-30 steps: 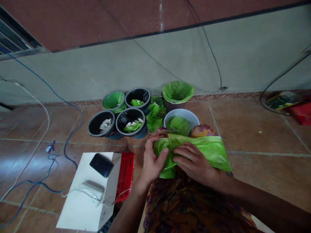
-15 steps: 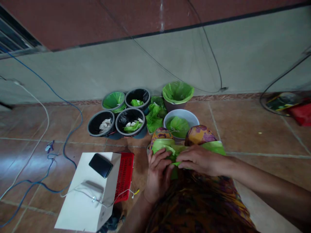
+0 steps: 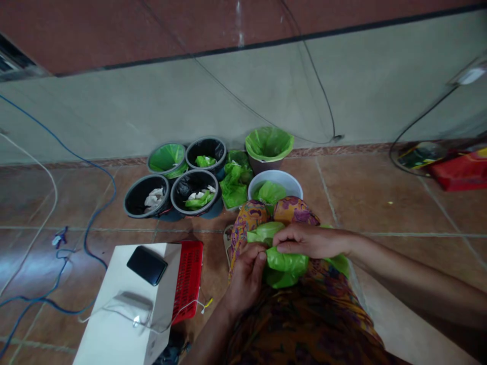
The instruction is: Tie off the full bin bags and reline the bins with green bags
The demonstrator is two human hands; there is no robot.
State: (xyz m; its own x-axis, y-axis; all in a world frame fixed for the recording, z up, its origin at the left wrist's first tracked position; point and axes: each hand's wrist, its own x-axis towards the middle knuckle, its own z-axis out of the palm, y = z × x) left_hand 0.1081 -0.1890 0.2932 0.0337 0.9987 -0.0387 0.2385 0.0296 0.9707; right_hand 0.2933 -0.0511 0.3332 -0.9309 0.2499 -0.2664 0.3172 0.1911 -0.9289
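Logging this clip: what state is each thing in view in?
Left hand: pinching green plastic
Right hand: fingers closed on it
Green plastic: bunched over the lap
Pale tub: open, green film inside
Brown bin: open, green-lined
Four grey-rimmed bins: open, lined
Phone: lying flat, upper face dark
White box: bearing the phone

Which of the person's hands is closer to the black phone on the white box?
Left. The left hand is to the right of the phone in the picture, at the green plastic; the right hand is farther right.
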